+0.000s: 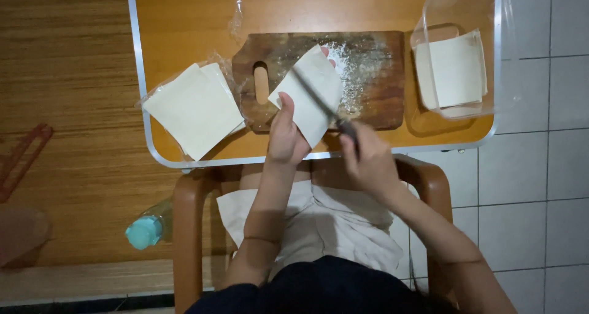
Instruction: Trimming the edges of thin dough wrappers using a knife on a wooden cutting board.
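While the right hand [368, 160] keeps its grip clenched on a dark-handled knife [325, 108], the blurred blade lies slantwise across a pale square dough sheet [310, 93], from its upper left toward its lower right corner. On that sheet's near left corner the left hand [285, 136] presses down, thumb raised over the edge, fingers flat on it rather than closed around anything. Turned like a diamond, the sheet rests on a dark wooden board [374, 99], whose far right part is dusted with white flour [359, 68]; a slot handle is cut through the board's left end. Left of the board, touching it, a stack [193, 108] of the same pale sheets sits on clear plastic wrap. Well to the right, at the corner of the orange table [184, 19], a clear plastic box [457, 56] holds more sheets. Below the table edge the person's lap shows in a brown chair [187, 228], with a teal-capped bottle [147, 228] on the wooden floor at its left
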